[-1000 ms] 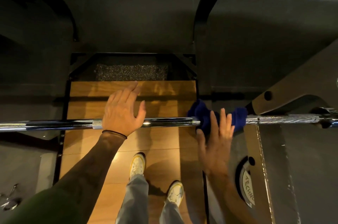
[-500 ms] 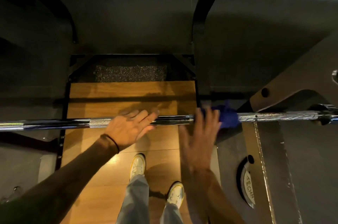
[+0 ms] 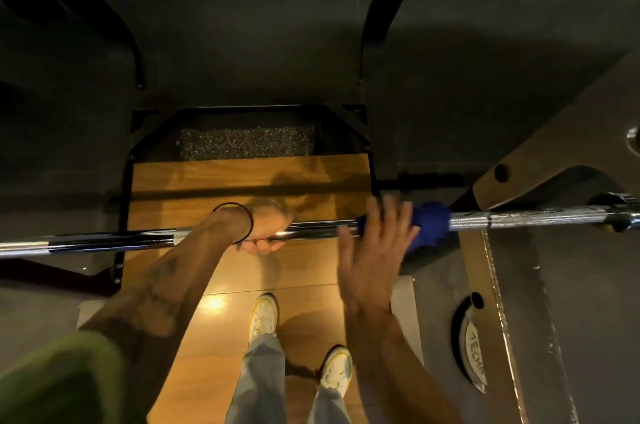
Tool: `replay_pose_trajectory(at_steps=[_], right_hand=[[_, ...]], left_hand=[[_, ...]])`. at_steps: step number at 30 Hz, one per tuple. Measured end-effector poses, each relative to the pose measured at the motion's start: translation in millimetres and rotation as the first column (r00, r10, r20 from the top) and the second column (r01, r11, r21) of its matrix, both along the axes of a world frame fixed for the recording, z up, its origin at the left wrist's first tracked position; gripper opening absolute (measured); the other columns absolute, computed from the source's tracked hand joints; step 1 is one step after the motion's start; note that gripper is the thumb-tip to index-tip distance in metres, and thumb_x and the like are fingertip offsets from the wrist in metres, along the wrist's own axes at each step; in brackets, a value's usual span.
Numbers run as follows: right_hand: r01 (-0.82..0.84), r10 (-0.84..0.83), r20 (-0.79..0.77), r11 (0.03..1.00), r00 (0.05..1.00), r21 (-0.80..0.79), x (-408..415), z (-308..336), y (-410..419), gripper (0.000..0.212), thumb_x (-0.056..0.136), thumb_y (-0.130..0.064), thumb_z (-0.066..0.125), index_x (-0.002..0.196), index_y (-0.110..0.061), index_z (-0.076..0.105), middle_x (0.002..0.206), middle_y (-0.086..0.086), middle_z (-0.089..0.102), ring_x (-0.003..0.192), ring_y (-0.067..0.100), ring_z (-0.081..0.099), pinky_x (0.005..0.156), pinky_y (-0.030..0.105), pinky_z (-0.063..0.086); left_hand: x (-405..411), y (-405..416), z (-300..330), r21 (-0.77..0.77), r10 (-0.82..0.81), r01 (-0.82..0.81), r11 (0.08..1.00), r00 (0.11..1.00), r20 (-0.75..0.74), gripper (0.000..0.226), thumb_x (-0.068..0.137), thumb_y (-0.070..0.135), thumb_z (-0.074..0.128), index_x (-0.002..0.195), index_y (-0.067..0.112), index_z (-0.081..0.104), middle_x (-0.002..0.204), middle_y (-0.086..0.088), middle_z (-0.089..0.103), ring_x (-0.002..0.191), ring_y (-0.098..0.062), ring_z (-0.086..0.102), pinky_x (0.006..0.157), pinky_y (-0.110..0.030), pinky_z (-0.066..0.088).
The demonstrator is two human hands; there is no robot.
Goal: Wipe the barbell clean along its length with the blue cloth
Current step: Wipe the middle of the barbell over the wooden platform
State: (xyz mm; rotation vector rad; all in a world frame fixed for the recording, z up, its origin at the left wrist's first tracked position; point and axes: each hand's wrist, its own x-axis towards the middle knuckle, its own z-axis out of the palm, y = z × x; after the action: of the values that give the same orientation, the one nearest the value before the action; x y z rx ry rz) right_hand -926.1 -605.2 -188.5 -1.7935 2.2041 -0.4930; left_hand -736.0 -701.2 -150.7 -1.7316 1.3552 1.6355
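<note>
the barbell (image 3: pixel 540 216) lies level across the rack, over the wooden platform (image 3: pixel 242 181). mid-wipe: the right hand (image 3: pixel 375 250), fingers straight, presses the blue cloth (image 3: pixel 431 226) onto the barbell, though blur hides the exact contact. the left hand (image 3: pixel 266 226) grips the barbell further along, steadying it. next the cloth must slide onward; toward the rack upright (image 3: pixel 540 167) room looks tight, toward the left hand open.

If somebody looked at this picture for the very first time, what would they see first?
Probably the shiny barbell running straight across the middle. The bright blue cloth is bunched on it toward the right, under the flat right hand, while the left hand grips the bar nearer the middle. Below are two pale shoes on a wooden floor.
</note>
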Motion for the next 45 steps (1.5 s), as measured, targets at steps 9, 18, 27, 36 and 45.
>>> replay_pose_trajectory(at_steps=[9, 18, 27, 36, 45], right_hand=[[-0.060, 0.049, -0.102, 0.993, 0.994, -0.104, -87.7, -7.2, 7.2, 0.065, 0.107, -0.055, 0.031, 0.151, -0.008, 0.044, 0.162, 0.016, 0.033, 0.155, 0.035, 0.018, 0.122, 0.064, 0.017], [-0.411, 0.393, -0.219, 0.910, 0.893, -0.042, -93.0, -9.2, 16.4, 0.062, 0.105, -0.051, 0.035, 0.159, -0.020, 0.029, 0.168, 0.009, 0.022, 0.157, 0.028, 0.015, 0.123, 0.057, 0.020], [-0.513, 0.506, -0.230, 0.858, 0.831, 0.034, -42.7, -6.2, 23.0, 0.067, 0.106, -0.055, 0.023, 0.163, -0.020, 0.016, 0.171, 0.008, 0.010, 0.158, 0.027, 0.009, 0.127, 0.045, 0.006], [-0.295, 0.304, -0.128, 0.952, 0.944, 0.084, -20.0, 2.6, 35.6, 0.072, 0.106, -0.059, 0.016, 0.163, -0.015, 0.015, 0.172, 0.011, 0.002, 0.158, 0.032, 0.000, 0.127, 0.051, 0.012], [0.014, -0.021, 0.067, 0.994, 0.998, 0.108, -49.6, 6.8, 30.7, 0.077, 0.102, -0.064, 0.025, 0.162, -0.017, 0.012, 0.172, 0.005, -0.007, 0.158, 0.026, -0.008, 0.125, 0.057, 0.015]], left_hand=[[-35.7, 27.0, -6.4, -0.634, 0.118, 0.095, 0.767, 0.951, 0.286, 0.047, 0.103, 0.051, 0.023, 0.127, 0.024, 0.054, 0.124, -0.009, 0.064, 0.115, -0.032, 0.057, 0.090, -0.039, 0.041], [-33.3, 24.9, -20.5, -0.749, -0.098, 0.357, 0.558, 0.925, 0.368, 0.064, 0.099, 0.058, 0.013, 0.155, 0.027, 0.018, 0.164, -0.004, 0.016, 0.151, -0.023, 0.009, 0.123, -0.043, 0.007], [-35.4, 21.8, -16.3, -0.828, -0.042, 0.321, 0.460, 0.939, 0.341, 0.065, 0.098, 0.053, 0.020, 0.154, 0.019, 0.025, 0.161, -0.007, 0.025, 0.150, -0.021, 0.017, 0.122, -0.044, 0.016], [-34.2, 20.6, -15.8, -0.838, -0.011, 0.267, 0.475, 0.955, 0.298, 0.070, 0.096, 0.057, 0.017, 0.154, 0.020, 0.021, 0.162, -0.006, 0.022, 0.150, -0.020, 0.017, 0.122, -0.041, 0.015], [-33.0, 21.1, -16.2, -0.852, 0.006, 0.238, 0.466, 0.962, 0.272, 0.066, 0.097, 0.054, 0.023, 0.152, 0.018, 0.028, 0.159, -0.007, 0.028, 0.149, -0.021, 0.021, 0.121, -0.042, 0.020]])
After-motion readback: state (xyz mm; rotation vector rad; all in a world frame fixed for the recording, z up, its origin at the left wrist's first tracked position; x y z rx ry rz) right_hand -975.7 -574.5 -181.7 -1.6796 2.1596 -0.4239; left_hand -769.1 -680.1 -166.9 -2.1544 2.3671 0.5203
